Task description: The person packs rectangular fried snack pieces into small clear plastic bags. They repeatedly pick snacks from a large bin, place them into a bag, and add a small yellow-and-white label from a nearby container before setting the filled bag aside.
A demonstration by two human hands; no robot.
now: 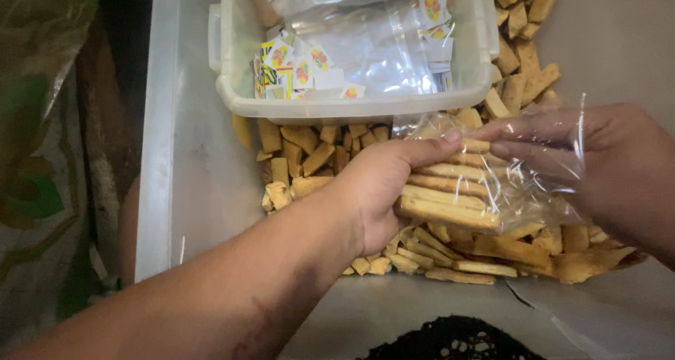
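Both hands on a clear plastic bag of snack sticks, centre right.

Left hand [376, 191] is clamped around a stack of tan sticks [443, 191] at the mouth of the clear bag [520, 170]; right hand [619, 170] pinches the bag's film from the right. Loose sticks [316, 156] heap beneath on the metal tray [190, 191]. Far, a translucent tub [351, 103] holds empty clear bags with square yellow-and-white labels [292, 68].

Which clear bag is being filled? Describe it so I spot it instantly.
Start at the white plastic tub, then drop to the heap of tan biscuit sticks. The clear plastic bag hangs between left hand and right hand, alone holding stacked sticks.
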